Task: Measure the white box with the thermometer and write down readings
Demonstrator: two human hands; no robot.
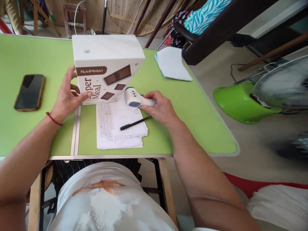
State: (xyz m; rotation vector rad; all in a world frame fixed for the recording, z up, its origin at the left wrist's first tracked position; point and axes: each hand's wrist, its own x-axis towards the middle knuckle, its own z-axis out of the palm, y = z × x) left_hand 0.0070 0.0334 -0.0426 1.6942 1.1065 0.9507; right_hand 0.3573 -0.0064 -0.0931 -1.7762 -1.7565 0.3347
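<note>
A white "NutriMotion Super Meal" box (106, 61) stands on the green table (187, 106). My left hand (67, 96) rests against the box's lower left corner, thumb on its front face. My right hand (161, 107) grips the handle of a white and blue infrared thermometer (133, 97), which lies on a stack of written papers (115, 128) just right of the box. A black pen (135, 123) lies on the papers below the thermometer.
A dark smartphone (30, 92) lies at the left of the table. A folded white paper (172, 64) sits at the far right corner. A green fan base (240, 101) stands on the floor to the right. Chairs and stools stand beyond.
</note>
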